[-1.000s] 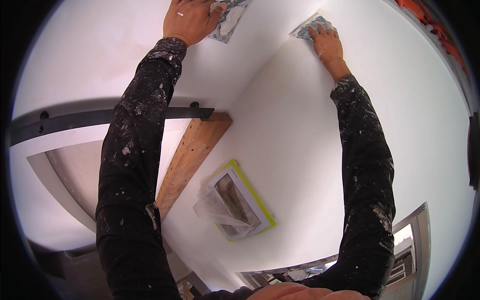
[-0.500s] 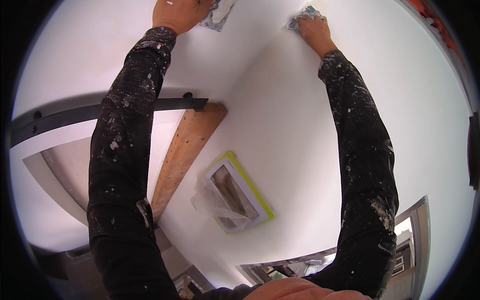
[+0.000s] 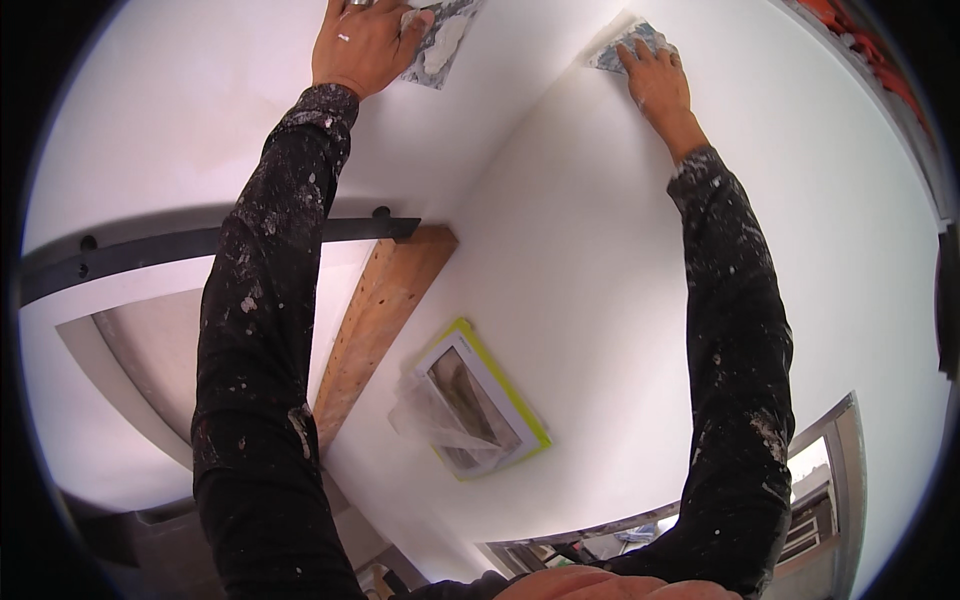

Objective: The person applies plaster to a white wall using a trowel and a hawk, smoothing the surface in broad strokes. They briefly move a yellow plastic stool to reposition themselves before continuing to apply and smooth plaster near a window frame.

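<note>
My left hand (image 3: 362,45) grips a plaster-smeared, broad metal blade (image 3: 438,50) with white compound on it, held up at the top centre of the head view; its handle is mostly hidden by my fingers. My right hand (image 3: 655,85) has its fingers pressed over a second, smaller smeared spreader blade (image 3: 610,55), which lies flat at the junction of the white ceiling and wall (image 3: 560,180). Both forearms are in black sleeves spattered with white.
A dark rail (image 3: 120,255) crosses the left, meeting a wooden beam (image 3: 375,320). Lower centre hangs a lime-edged panel (image 3: 480,390) with loose translucent plastic. A metal-framed opening (image 3: 830,460) is at lower right, orange material (image 3: 860,55) at upper right.
The whole view shifted up-left and then back down as my head moved. My right hand with its blade has shifted slightly along the corner; both hands keep hold of their blades.
</note>
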Demonstrator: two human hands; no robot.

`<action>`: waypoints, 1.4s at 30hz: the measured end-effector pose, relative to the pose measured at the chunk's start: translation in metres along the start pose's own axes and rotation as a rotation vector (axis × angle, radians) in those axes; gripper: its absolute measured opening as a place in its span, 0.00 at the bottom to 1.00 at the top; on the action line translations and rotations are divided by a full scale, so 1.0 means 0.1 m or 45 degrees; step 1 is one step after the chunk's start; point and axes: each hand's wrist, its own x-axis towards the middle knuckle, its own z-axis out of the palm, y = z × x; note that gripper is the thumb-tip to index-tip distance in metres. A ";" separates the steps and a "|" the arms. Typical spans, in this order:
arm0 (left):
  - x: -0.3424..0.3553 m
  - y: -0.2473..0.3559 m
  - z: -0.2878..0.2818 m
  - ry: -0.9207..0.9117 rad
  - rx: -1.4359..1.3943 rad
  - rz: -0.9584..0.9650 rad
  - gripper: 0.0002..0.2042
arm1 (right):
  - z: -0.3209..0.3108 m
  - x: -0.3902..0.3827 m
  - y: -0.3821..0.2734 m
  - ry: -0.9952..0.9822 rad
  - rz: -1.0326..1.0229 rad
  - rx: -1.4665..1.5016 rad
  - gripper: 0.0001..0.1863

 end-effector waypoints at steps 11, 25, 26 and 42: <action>0.03 0.05 -0.06 -0.065 -0.002 -0.025 0.16 | 0.23 0.40 0.01 -0.038 -0.060 -0.012 0.21; -0.03 -0.04 0.06 -0.050 0.206 0.046 0.26 | 0.07 -0.03 0.46 -0.095 0.070 -0.041 0.30; -0.05 -0.03 0.07 -0.045 0.195 0.043 0.26 | 0.19 0.06 0.50 -0.065 0.094 -0.012 0.30; -0.03 -0.05 0.04 -0.030 0.170 0.051 0.26 | 0.27 0.64 0.35 -0.116 0.110 0.007 0.27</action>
